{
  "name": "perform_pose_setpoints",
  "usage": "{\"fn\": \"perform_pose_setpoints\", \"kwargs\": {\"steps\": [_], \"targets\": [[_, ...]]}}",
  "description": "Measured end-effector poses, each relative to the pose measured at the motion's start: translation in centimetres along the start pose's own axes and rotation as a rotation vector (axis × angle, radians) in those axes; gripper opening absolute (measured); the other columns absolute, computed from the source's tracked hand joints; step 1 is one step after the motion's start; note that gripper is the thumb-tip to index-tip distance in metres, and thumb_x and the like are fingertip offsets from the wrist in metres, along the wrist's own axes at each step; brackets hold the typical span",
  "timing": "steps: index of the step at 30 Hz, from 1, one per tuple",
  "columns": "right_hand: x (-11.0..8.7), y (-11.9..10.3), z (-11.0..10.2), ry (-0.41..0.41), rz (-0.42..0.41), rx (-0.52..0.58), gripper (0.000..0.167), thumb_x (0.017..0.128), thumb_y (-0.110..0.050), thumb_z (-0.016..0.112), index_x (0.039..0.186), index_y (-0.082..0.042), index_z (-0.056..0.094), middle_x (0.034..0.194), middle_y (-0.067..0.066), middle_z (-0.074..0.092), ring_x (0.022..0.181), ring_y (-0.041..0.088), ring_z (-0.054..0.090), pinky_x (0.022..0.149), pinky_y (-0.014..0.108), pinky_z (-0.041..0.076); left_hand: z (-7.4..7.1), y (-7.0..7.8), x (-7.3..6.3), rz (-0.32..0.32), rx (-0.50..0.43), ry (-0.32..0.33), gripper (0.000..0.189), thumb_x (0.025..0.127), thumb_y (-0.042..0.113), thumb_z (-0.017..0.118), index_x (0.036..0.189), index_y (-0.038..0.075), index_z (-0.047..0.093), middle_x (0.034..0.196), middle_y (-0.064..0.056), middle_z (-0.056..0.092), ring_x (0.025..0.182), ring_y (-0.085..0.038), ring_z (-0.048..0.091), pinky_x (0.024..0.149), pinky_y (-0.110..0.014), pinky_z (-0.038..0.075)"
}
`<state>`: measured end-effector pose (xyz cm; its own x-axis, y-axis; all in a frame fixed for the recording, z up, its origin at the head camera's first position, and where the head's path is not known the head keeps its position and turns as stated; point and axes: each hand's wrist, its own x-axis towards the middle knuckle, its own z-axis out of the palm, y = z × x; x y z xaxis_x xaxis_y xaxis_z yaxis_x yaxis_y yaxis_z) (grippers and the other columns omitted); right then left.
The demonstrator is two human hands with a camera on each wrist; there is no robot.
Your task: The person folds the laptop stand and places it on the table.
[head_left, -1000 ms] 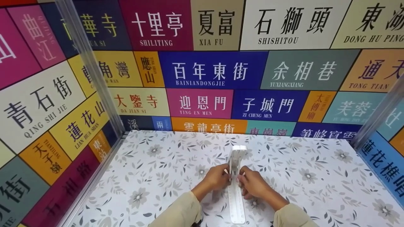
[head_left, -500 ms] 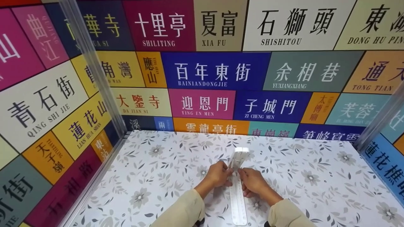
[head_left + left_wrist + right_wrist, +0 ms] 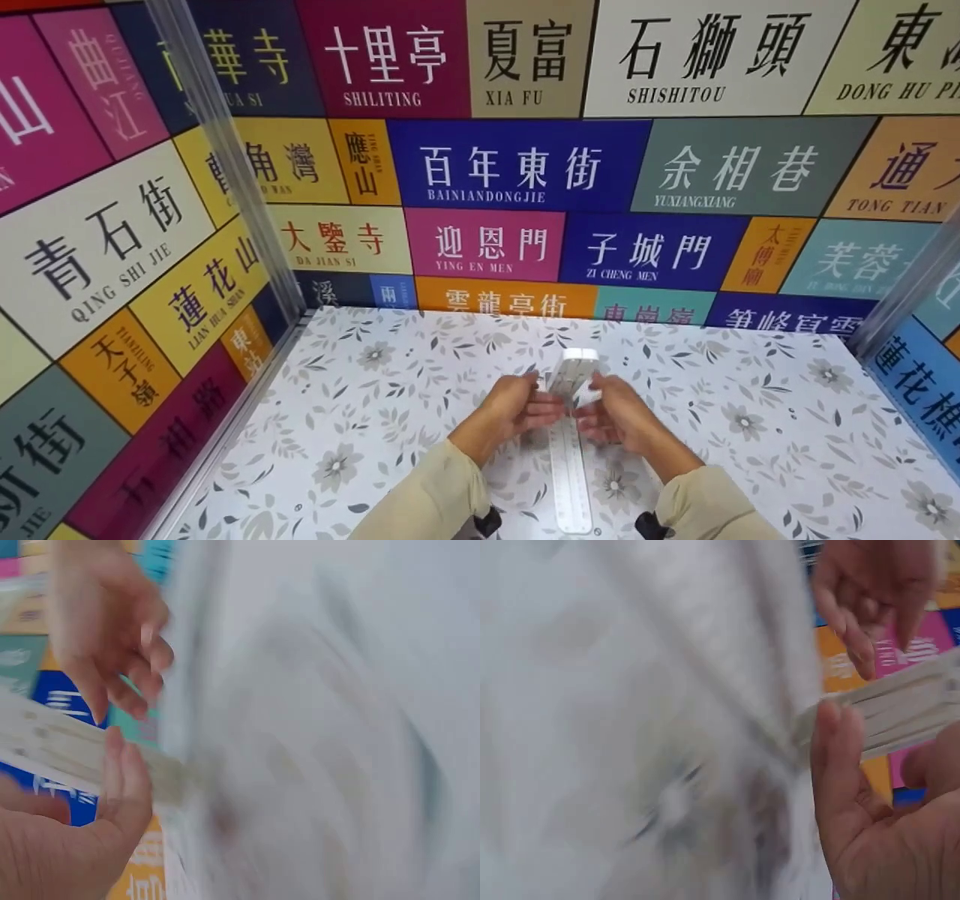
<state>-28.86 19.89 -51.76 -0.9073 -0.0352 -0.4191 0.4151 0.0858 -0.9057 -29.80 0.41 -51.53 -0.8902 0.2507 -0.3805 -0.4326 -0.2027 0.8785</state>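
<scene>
A white hinged plastic piece [image 3: 572,480] has a long flat strip lying on the table and a second arm [image 3: 577,367] rising from it at a slant. My left hand [image 3: 514,409] is at the left side of the raised arm, fingers extended and thumb apart. On the opposite side, my right hand [image 3: 619,412] mirrors it with loosely straight fingers. In the left wrist view, the left fingertips [image 3: 124,757] touch or nearly touch the arm's edge. The right wrist view has the right fingertips [image 3: 836,720] beside the arm's lower end. What the piece is for cannot be told.
The table [image 3: 360,420] has a white cover printed with grey flowers and leaves. Panels of coloured street-name signs [image 3: 517,165] wall it in at the back and sides. Clear corner strips [image 3: 240,172] stand where the panels meet.
Both hands have loosened from a pinching hold near the hinge, and their fingers are now straighter and spread. The piece keeps about the same place, its arm still raised.
</scene>
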Motion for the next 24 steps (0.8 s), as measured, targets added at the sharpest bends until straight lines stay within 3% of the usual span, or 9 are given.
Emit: {"fn": "perform_pose_setpoints", "kwargs": {"steps": [2, 4, 7, 11, 14, 17, 21, 24], "targets": [[-0.7, -1.4, -0.5, -0.041, 0.021, 0.145, 0.068, 0.106, -0.057, 0.039, 0.147, -0.003, 0.033, 0.098, 0.014, 0.074, 0.072, 0.019, 0.072, 0.059, 0.027, 0.059, 0.2, 0.8, -0.3, -0.058, -0.187, -0.033, 0.065, 0.107, 0.032, 0.052, 0.152, -0.01, 0.032, 0.113, -0.028, 0.073, 0.099, -0.035, 0.076, 0.086, -0.041, 0.062], [-1.3, -2.5, -0.8, -0.075, 0.032, 0.249, 0.076, 0.103, -0.06, 0.046, 0.15, -0.002, 0.031, 0.1, 0.014, 0.074, 0.074, 0.018, 0.073, 0.061, 0.024, 0.059, 0.5, 1.3, -0.6, -0.085, -0.263, -0.052, 0.071, 0.104, 0.036, 0.057, 0.153, -0.009, 0.032, 0.113, -0.027, 0.073, 0.102, -0.036, 0.075, 0.089, -0.041, 0.061], [-1.9, -3.5, -0.9, -0.125, 0.046, 0.326, 0.069, 0.103, -0.05, 0.053, 0.147, 0.0, 0.036, 0.097, 0.012, 0.074, 0.073, 0.015, 0.073, 0.063, 0.02, 0.059, 0.9, 1.8, -0.8, -0.102, -0.275, -0.054, 0.06, 0.101, 0.035, 0.064, 0.142, -0.007, 0.049, 0.109, -0.025, 0.075, 0.101, -0.033, 0.076, 0.089, -0.038, 0.061], [-2.2, -3.2, -0.7, -0.13, 0.055, 0.349, 0.042, 0.105, -0.03, 0.054, 0.133, 0.002, 0.051, 0.09, 0.009, 0.075, 0.072, 0.013, 0.074, 0.067, 0.019, 0.06, 0.9, 1.6, -1.3, -0.088, -0.242, -0.033, 0.036, 0.097, 0.02, 0.069, 0.122, -0.006, 0.065, 0.101, -0.023, 0.077, 0.09, -0.027, 0.078, 0.083, -0.032, 0.062], [-2.5, -2.4, -0.6, -0.136, 0.046, 0.295, 0.026, 0.101, -0.018, 0.058, 0.118, 0.003, 0.06, 0.085, 0.007, 0.076, 0.069, 0.012, 0.074, 0.064, 0.018, 0.059, 0.5, 0.9, -1.8, -0.082, -0.171, -0.036, 0.027, 0.093, 0.011, 0.069, 0.115, -0.006, 0.069, 0.095, -0.02, 0.077, 0.077, -0.02, 0.078, 0.074, -0.026, 0.062], [-2.8, -1.1, -0.7, -0.221, 0.036, 0.214, 0.023, 0.096, -0.01, 0.063, 0.113, 0.006, 0.064, 0.085, 0.006, 0.076, 0.071, 0.012, 0.074, 0.066, 0.02, 0.06, 0.0, 0.0, -2.4, -0.097, -0.06, -0.062, 0.023, 0.09, 0.005, 0.07, 0.109, -0.006, 0.071, 0.094, -0.02, 0.077, 0.07, -0.018, 0.076, 0.069, -0.025, 0.062], [-3.5, 1.0, -0.8, -0.319, 0.024, 0.087, 0.042, 0.097, -0.01, 0.065, 0.13, 0.014, 0.053, 0.091, 0.009, 0.076, 0.078, 0.017, 0.075, 0.07, 0.029, 0.063, -0.4, -1.3, -3.1, -0.111, 0.147, -0.08, 0.017, 0.086, -0.001, 0.07, 0.102, -0.006, 0.072, 0.096, -0.02, 0.076, 0.071, -0.021, 0.076, 0.068, -0.029, 0.063], [-3.8, 2.5, -0.4, -0.302, 0.013, -0.027, 0.054, 0.097, -0.014, 0.067, 0.138, 0.013, 0.044, 0.091, 0.011, 0.076, 0.075, 0.019, 0.075, 0.067, 0.033, 0.064, -0.3, -2.2, -3.5, -0.096, 0.284, -0.07, 0.015, 0.087, -0.004, 0.068, 0.101, -0.006, 0.069, 0.094, -0.019, 0.075, 0.072, -0.025, 0.075, 0.068, -0.033, 0.064]]}}
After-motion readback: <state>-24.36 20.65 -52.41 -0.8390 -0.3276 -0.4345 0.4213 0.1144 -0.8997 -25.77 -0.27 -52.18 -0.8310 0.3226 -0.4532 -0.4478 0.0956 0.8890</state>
